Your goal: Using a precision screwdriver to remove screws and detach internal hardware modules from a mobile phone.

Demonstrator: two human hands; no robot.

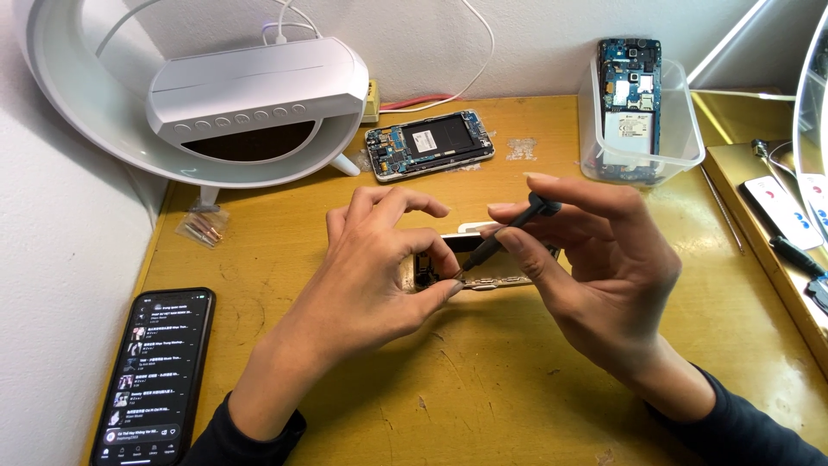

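At the middle of the scuffed, mustard-yellow table, the left hand pinches the near edge of a slim, gold-rimmed phone frame lying flat, thumb and fingers closed on its metal side. The right hand clamps a thin black screwdriver between thumb and fingertips, its tip slanted down onto the frame's left end. Behind lie an opened phone showing its circuit board, a clear plastic tub, and a glossy black smartphone at left.
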